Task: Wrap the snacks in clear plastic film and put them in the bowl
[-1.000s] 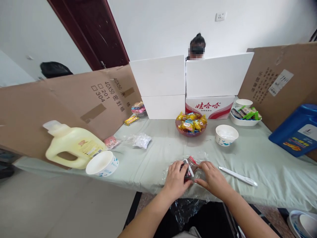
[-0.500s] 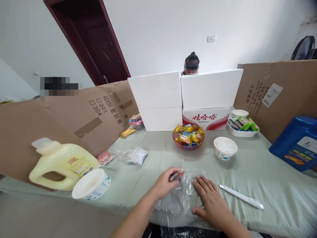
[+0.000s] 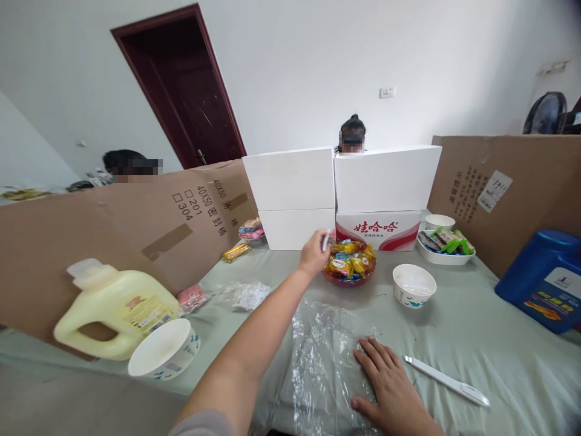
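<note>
Left hand [image 3: 313, 253] grip pinching one wrapped candy [image 3: 325, 240] — right hand [image 3: 391, 390] flat, open on one plastic bag [image 3: 318, 357].

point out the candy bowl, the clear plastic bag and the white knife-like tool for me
candy bowl [image 3: 348, 280], head view, on its reddish front rim.
clear plastic bag [image 3: 318, 351], head view, on the flat crinkled middle.
white tool [image 3: 447, 381], head view, midway along its length.

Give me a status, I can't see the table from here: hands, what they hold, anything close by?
Left hand out at candy bowl, small wrapped piece pinched. Right hand flat on clear plastic bag. White bowl beside the candy bowl, white tool near the right hand.
</note>
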A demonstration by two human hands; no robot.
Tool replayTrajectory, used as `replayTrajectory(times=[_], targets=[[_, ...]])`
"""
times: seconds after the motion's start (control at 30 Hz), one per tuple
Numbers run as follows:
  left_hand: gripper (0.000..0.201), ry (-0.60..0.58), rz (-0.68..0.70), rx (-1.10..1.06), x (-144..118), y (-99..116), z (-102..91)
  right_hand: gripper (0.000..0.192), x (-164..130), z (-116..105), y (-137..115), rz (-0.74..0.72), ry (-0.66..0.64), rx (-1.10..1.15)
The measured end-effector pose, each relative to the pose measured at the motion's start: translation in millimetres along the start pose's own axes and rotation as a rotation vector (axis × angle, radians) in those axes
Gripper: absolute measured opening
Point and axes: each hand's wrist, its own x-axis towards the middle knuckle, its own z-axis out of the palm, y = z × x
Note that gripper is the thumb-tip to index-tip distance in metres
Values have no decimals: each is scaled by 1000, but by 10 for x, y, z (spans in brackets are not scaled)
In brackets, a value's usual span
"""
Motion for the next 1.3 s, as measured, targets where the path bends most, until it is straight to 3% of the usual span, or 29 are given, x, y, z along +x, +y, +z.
replayTrajectory(times=[0.13,0.2,0.27,0.4,0.43,0.53,0.6,0.67,0.73,0.83,0.93,1.03,1.13,1.3], targets=[[54,-282,181,203,104,38,333,79,1,-53,-36,28,-30,5],[65,-332,197,273,26,21,393,78,-6,-58,-43,36,-30,7],[62,-312,198,319,-157,26,386,77,-11,-54,-44,31,-14,9],[26,-174,328,367,-945,113,313,78,14,-34,-32,8,26,-5],[23,-219,396,358,-1212,125,297,78,23,-17,-23,-1,34,-15],[17,-521,573,348,-1970,57,222,73,-4,98,17,-25,67,-66],[28,-526,474,485,-2300,-77,114,69,-95,208,33,-11,108,-115],[49,-494,353,618,-2449,-228,-36,68,-222,280,2,12,139,-163],[57,-494,297,675,-2464,-336,-168,58,-310,257,-106,49,161,-197],[44,-485,280,685,-2363,-374,-194,33,-199,61,-365,83,200,-190],[41,-483,270,700,-2227,-346,-46,41,161,-110,-474,-41,127,-121],[50,-495,215,747,-2124,-387,30,61,432,-92,-295,71,71,-146],[60,-477,109,807,-2059,-524,-73,81,493,56,-38,214,130,-203],[53,-326,-76,846,-2014,-701,-394,79,444,152,86,220,190,-226]])
